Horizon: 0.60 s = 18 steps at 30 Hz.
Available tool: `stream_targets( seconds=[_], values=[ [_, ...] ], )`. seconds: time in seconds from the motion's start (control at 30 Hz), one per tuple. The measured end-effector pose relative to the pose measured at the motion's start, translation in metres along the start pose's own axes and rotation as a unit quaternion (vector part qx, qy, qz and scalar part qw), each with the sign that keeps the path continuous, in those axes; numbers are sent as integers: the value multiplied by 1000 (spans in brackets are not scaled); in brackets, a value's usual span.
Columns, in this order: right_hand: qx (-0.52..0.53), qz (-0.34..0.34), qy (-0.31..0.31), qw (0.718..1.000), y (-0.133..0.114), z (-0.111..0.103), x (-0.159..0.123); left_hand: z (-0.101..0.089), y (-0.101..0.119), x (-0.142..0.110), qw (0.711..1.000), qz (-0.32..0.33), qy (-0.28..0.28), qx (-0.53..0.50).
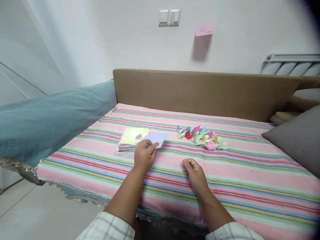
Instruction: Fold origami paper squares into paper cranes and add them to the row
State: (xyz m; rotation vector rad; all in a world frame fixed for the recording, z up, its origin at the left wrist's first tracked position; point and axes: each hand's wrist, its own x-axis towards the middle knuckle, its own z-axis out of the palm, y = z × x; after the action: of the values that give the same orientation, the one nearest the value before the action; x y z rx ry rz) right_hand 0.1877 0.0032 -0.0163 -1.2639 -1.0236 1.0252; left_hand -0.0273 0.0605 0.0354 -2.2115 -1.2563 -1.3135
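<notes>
My left hand [144, 154] pinches a pale lavender sheet of paper [157, 137] by its near edge, lifting it off a stack of coloured paper squares [131, 141] whose top sheet is light yellow. My right hand [194, 172] rests on the pink striped bedspread [250, 173] with its fingers curled in and nothing seen in them. Beyond it, several small folded paper cranes [201, 136] in red, pink, green, blue and yellow lie in a loose row.
A tan headboard [200, 91] runs along the far side of the bed. A teal blanket [50, 116] is draped at the left and a grey cushion [298, 140] lies at the right. A pink note [205, 29] sticks to the wall.
</notes>
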Motion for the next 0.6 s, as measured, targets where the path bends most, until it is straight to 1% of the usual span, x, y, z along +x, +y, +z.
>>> stream_targets(
  seconds=[0.07,0.13,0.2,0.27,0.33,0.4,0.43,0.5,0.53,0.57,0.6],
  values=[
    [66,33,-24,997,-3,0,0,4,14,-7,998,45,-37,-10],
    [124,69,-34,989,-8,-1,1,10,29,-16,991,98,-84,-23],
    [142,91,-24,985,-12,-4,4,16,43,-26,980,141,-135,-33],
    [118,85,-5,989,-13,-10,8,22,52,-35,965,176,-189,-42],
    [70,64,33,995,-11,-20,13,27,57,-43,954,192,-224,-48],
    [-29,48,25,998,-9,-33,18,31,59,-49,948,193,-249,-53],
    [-84,50,3,995,-8,-39,19,32,60,-51,944,192,-261,-57],
    [-189,57,-43,979,-7,-49,20,32,61,-55,938,191,-283,-67],
    [-241,47,-59,968,-7,-53,20,31,62,-57,935,190,-291,-71],
    [-293,24,-59,954,-8,-56,20,30,63,-58,933,188,-297,-75],
    [-341,-12,-47,939,-9,-58,19,29,64,-59,932,187,-302,-79]
  ],
)
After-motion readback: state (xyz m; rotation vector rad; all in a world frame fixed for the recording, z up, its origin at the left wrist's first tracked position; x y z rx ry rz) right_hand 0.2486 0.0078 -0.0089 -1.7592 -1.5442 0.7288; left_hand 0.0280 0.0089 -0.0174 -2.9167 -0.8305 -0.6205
